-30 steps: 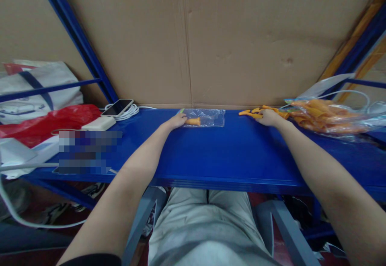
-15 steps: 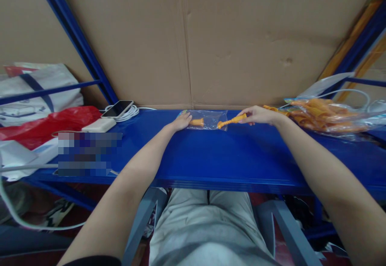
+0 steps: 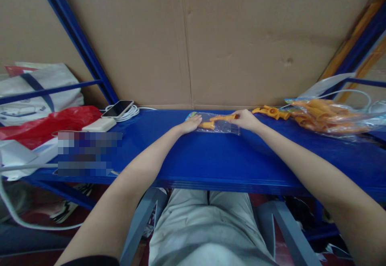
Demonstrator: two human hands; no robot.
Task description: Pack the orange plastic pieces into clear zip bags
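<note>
My left hand [image 3: 192,125] lies on the left end of a clear plastic bag [image 3: 224,127], its fingers stretched out flat over the bag. An orange plastic tube [image 3: 207,125] shows beside the fingertips, apparently inside the bag. Over the right part of the bag, my right hand [image 3: 245,120] is closed on the thick end of a slender orange plastic piece [image 3: 222,117]. That piece points left, above the tube. Whether its tip is inside the bag or on top of it, I cannot tell.
Loose orange plastic parts [image 3: 273,112] lie right of my right hand, beside a bag of orange parts [image 3: 328,115]. At left are a phone [image 3: 118,108], coiled white cable, a white box [image 3: 99,125] and a red plastic bag [image 3: 51,125]. Cardboard [image 3: 229,49] stands behind the blue table [image 3: 223,157].
My right hand has moved left with the slender orange piece, bringing it over the bag and tube. The bag, tube and my left hand have shifted slightly right.
</note>
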